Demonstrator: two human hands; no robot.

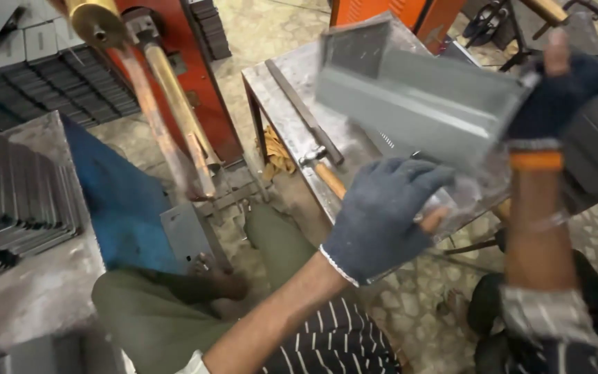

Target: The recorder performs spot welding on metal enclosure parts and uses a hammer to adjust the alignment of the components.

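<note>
A grey folded sheet-metal box section is held tilted in the air over a steel work table, blurred by motion. My right hand, in a dark fingerless glove with an orange cuff, grips its far right end. My left hand, in a grey knitted glove, is against the section's near lower edge, its fingers curled up onto the metal. A hammer with a wooden handle lies on the table under my left hand, which hides most of the handle.
A long flat steel bar lies on the table. To the left stands a red welding machine with copper arms. Stacks of dark metal plates lie on a bench. A blue panel and a yellow cloth are below.
</note>
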